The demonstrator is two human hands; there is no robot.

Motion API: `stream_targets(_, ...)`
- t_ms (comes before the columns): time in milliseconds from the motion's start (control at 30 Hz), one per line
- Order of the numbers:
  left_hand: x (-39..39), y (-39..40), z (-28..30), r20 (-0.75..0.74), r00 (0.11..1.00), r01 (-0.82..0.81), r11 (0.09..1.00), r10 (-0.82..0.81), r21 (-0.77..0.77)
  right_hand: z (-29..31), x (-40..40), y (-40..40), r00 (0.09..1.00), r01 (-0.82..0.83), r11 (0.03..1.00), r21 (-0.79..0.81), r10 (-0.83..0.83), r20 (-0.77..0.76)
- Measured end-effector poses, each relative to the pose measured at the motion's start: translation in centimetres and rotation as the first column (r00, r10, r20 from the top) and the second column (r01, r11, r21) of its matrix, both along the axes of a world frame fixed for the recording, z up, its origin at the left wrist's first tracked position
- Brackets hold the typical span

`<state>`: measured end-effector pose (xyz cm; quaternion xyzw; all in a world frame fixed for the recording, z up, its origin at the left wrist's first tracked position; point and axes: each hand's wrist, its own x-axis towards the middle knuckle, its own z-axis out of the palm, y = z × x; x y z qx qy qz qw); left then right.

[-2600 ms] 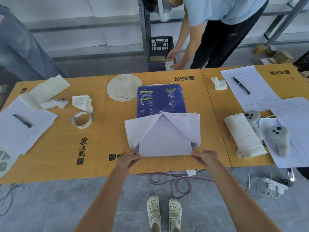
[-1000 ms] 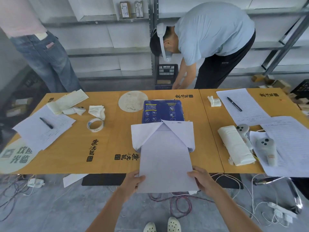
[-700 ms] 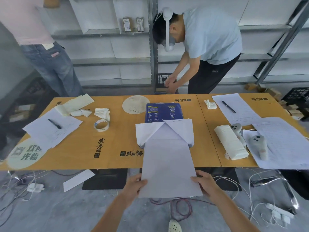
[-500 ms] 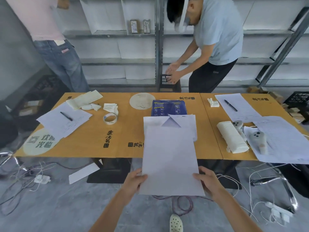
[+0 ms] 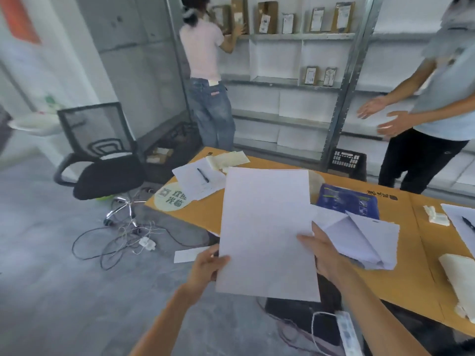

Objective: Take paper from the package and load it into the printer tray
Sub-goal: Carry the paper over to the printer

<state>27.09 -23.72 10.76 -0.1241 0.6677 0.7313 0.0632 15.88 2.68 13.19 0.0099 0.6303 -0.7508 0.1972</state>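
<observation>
Holding the paper stack (image 5: 264, 227) by its near edges, left hand (image 5: 205, 268) and right hand (image 5: 325, 255) each grip clamped.

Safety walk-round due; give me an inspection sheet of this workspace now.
Surface: orange wooden table, mostly covered at its far end.
Job's things: white paper stack held off the table; blue paper package lies with its white wrapper flaps torn open; printer tray: nothing seen.
Clutter: written sheets with black pen; cream folded cloth.
Grippers: left hand and right hand grip the stack's lower edge.
Cables: loose wires on the floor; white power strip under the table.
Surroundings: black mesh office chair; two people at metal shelves.
</observation>
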Motion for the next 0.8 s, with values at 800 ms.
stream_targets(800,13.2,-33.4,2.9,-0.118,0.421,-0.891,0.434,0.899,0.134,2.9,-0.5,-53.8,0.513,-0.851,0.520,0.074,0.853,-0.090)
